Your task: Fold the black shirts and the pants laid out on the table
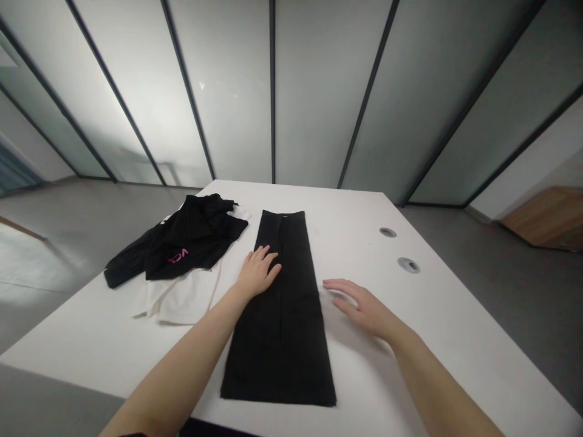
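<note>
Here, the left hand [257, 273] lies flat and wide-fingered on long folded black trousers [277, 328], while the open right hand [359, 306] sits just beside them at three o'clock; a crumpled black garment [191, 240] over white cloth [182, 300] lies at ten o'clock on the white rectangular table [346, 212].

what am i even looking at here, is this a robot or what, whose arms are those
No robot here. This is one picture from a camera worn on a person's head, looking forward and down, so the arms are that person's own. The left hand lies open on folded black trousers. The right hand is open too, just beside them, and neither hand is gripping anything. The trousers lie on a white table. To their left are a crumpled black garment with pink lettering and a white garment, partly under the black one.
</note>
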Tool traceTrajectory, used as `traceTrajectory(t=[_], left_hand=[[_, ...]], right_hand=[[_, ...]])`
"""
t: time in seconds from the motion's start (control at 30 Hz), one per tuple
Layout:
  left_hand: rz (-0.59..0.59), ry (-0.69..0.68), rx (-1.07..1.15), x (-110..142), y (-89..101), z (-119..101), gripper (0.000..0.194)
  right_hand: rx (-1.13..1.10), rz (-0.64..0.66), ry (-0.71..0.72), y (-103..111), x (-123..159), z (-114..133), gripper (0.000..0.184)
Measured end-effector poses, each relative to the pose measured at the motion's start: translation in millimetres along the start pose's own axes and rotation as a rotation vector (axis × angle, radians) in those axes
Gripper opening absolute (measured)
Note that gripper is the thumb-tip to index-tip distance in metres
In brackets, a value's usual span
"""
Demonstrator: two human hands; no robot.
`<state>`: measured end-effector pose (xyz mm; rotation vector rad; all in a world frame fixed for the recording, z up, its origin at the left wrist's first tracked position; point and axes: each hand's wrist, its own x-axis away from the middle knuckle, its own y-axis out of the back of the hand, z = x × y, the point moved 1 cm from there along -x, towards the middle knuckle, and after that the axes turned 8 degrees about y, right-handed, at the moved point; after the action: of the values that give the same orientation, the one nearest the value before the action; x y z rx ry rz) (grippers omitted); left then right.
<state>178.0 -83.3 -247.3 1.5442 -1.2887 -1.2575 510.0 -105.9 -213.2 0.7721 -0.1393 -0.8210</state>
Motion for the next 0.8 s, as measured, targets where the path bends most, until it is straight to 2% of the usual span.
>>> traceTrajectory(t=[0.1, 0.2, 0.27, 0.37, 0.5, 0.6, 0.67, 0.8], left_hand=[[0.04, 0.008, -0.036, 0, -4.1, 2, 0.051], [0.099, -0.002, -0.07, 1, -8.1, 4, 0.055], [0.122, -0.018, -0.072, 2, -9.1, 4, 0.058], [0.132, -0.054, -0.06, 5, -5.4, 2, 0.059], [0.113, -0.165, -0.007, 5, 8.8, -6, 0.046], [0.157, -0.317, 0.104, 2, 17.8, -11, 0.035], [0.186, -0.371, 0.155, 1, 19.3, -12, 0.032], [0.144, -0.333, 0.112, 1, 12.1, -7, 0.031]], right_hand=[[0.147, 0.078, 0.09, -16, -4, -5, 0.047], [0.207, 0.198, 0.101, -31, -8, -1, 0.051], [0.248, 0.226, 0.111, -36, -11, 6, 0.051], [0.29, 0.188, 0.127, -34, -16, 17, 0.034], [0.351, 0.171, 0.042, -29, -18, 24, 0.049], [0.337, 0.204, 0.075, -30, -17, 23, 0.05], [0.324, 0.17, 0.112, -32, -16, 21, 0.048], [0.294, 0.065, 0.178, -38, -16, 15, 0.031]])
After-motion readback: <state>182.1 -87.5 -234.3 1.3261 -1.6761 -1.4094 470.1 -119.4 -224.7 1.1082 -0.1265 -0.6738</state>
